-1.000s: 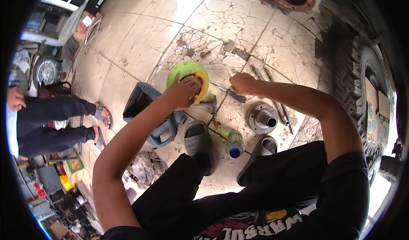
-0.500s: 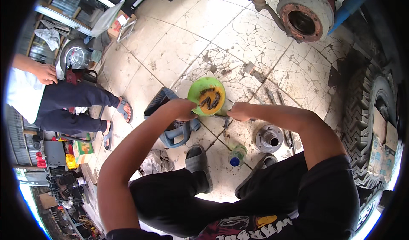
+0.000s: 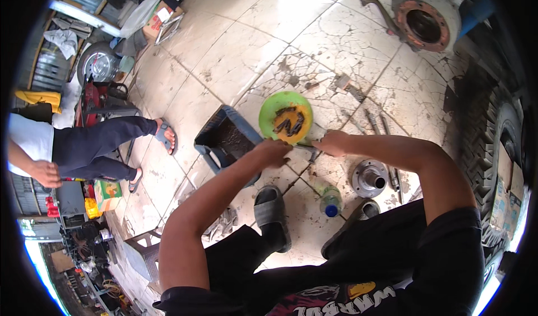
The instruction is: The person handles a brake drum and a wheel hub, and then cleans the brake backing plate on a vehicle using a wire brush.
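Note:
A green bowl [image 3: 270, 107] sits on the tiled floor ahead of me, with orange-brown liquid and several dark metal pins or bolts [image 3: 295, 126] in it. My left hand [image 3: 272, 152] is at the bowl's near rim, fingers curled; what they hold is hidden. Just right of the bowl, my right hand [image 3: 334, 143] is closed, palm down, around something too small to make out. Between the hands a dark metal piece [image 3: 311, 156] lies near the floor. Left of the bowl stands a blue-grey plastic container [image 3: 208, 126] with dark contents, partly behind my left forearm.
Near my feet are a plastic bottle with a blue cap [image 3: 330, 203] and a round metal flange [image 3: 370, 179]. Metal bars [image 3: 390, 134] lie beyond the flange. A large tyre [image 3: 488, 165] stands at right, a wheel hub [image 3: 424, 26] at far right. Another person's leg [image 3: 106, 132] is at left.
The view has shifted slightly. My left hand has moved right, from the bowl's left side to its near rim. The other person's hand has dropped lower.

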Demonstrator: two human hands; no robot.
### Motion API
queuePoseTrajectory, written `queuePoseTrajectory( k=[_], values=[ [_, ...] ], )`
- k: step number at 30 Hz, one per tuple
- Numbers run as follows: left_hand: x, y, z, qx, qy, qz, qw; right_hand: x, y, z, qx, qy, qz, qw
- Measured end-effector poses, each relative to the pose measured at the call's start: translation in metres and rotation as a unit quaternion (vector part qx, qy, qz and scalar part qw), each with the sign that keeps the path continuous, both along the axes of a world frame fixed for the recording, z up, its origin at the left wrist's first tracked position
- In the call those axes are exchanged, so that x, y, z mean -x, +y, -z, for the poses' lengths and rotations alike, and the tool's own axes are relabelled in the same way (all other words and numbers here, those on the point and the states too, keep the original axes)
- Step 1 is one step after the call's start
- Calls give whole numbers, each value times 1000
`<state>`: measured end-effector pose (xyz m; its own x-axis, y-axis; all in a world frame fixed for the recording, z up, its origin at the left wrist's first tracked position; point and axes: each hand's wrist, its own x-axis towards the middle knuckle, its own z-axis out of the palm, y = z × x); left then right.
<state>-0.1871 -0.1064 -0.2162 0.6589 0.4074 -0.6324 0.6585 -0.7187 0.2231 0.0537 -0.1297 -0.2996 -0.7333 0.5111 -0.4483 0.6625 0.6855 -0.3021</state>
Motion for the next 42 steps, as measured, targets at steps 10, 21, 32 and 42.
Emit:
queuePoseTrajectory(
  k=[10,21,32,42],
  values=[
    [85,-45,-42,58,-25,99,993,8,11,-21,9,-46,-127,991],
    [-7,-74,-38,125,-303,37,944,-72,4,-73,71,-120,131,981],
    [-49,-37,4,178,-289,125,932,-90,-102,-41,517,-129,525,664],
    [-85,-17,16,210,-310,-4,927,-94,-109,-116,362,-20,572,736]
  ],
)
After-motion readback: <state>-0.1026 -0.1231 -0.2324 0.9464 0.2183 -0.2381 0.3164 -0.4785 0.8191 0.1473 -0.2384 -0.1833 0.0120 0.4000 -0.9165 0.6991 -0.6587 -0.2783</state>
